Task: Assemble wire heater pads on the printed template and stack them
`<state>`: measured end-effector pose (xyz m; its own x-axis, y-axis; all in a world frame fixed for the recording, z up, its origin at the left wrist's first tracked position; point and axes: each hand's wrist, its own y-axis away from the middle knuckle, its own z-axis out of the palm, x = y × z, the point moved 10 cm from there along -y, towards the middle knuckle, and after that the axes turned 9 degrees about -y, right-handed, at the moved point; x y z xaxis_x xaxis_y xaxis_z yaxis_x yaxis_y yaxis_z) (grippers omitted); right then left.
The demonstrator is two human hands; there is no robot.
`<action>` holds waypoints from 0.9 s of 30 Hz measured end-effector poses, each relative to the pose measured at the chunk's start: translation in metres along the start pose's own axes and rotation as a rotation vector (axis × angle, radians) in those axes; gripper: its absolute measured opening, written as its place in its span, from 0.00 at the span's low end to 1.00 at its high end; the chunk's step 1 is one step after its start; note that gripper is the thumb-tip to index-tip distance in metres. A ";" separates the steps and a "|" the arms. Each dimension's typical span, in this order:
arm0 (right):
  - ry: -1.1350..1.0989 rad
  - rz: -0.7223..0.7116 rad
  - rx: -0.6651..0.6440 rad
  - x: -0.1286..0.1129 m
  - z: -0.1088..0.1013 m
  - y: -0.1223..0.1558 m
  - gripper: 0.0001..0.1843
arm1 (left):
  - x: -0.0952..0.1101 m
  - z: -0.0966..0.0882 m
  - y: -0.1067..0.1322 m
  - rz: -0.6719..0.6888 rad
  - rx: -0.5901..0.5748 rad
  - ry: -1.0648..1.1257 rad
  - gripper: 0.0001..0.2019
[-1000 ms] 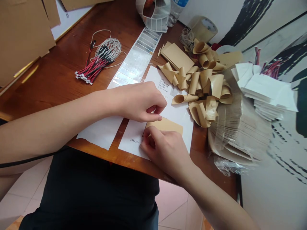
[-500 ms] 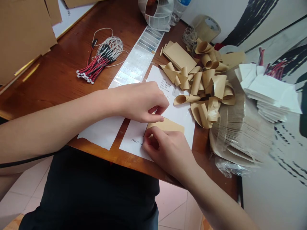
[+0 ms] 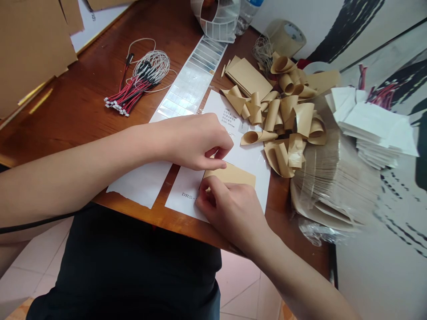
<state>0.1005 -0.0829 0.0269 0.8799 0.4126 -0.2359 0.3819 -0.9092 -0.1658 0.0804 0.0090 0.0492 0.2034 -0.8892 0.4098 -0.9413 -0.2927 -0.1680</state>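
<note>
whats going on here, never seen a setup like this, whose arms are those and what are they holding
This is one camera worn on a person's head, looking down, so the arms are the wearer's own. The left hand and right hand meet at a tan paper card, with the right hand's fingers on it. It lies on a white printed sheet. Also on the wooden table are red and black wires, shiny labels and curled tan paper.
</note>
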 end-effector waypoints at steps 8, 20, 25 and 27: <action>-0.053 0.015 0.045 -0.002 -0.007 0.001 0.08 | 0.001 0.000 -0.001 0.006 0.009 -0.030 0.09; 0.064 -0.025 0.107 -0.008 -0.004 0.001 0.11 | 0.002 0.000 0.000 0.011 0.003 -0.025 0.08; -0.101 0.085 0.056 0.006 -0.005 0.001 0.08 | 0.003 0.001 -0.001 0.005 -0.014 0.032 0.07; -0.164 0.128 0.055 0.012 -0.009 0.001 0.07 | 0.004 0.005 -0.001 0.000 -0.058 0.069 0.04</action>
<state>0.1138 -0.0793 0.0331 0.8604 0.3019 -0.4106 0.2504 -0.9521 -0.1755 0.0834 0.0040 0.0466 0.1864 -0.8623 0.4709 -0.9558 -0.2701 -0.1161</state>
